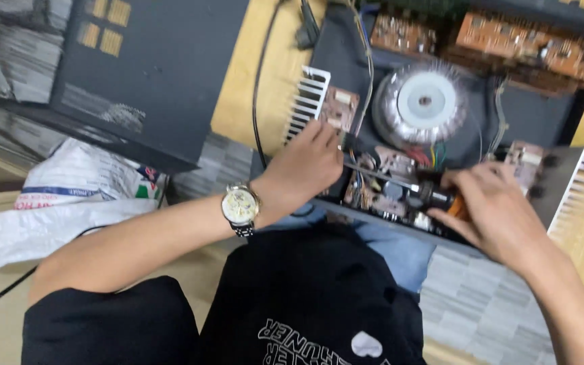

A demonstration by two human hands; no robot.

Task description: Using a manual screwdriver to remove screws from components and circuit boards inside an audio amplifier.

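Observation:
An opened black electronics chassis (535, 111) lies in front of me with a round toroidal transformer (422, 101) in its middle. My right hand (491, 213) is shut on a screwdriver (434, 196) with an orange and black handle. Its thin shaft runs left across the small circuit boards (390, 165) toward my left hand (305, 165). My left hand, with a wristwatch (240, 206) on the wrist, rests its fingers at the shaft's tip, beside a white finned heatsink (307, 98) with a brown board (339, 108) on it. What the fingertips pinch is hidden.
A second white heatsink (579, 189) stands at the chassis's right end. Brown circuit boards (515, 37) sit along the far side. A dark flat cover panel (150, 61) lies at upper left, a white plastic bag (69, 196) at left. A black cable (259, 74) crosses the wooden surface.

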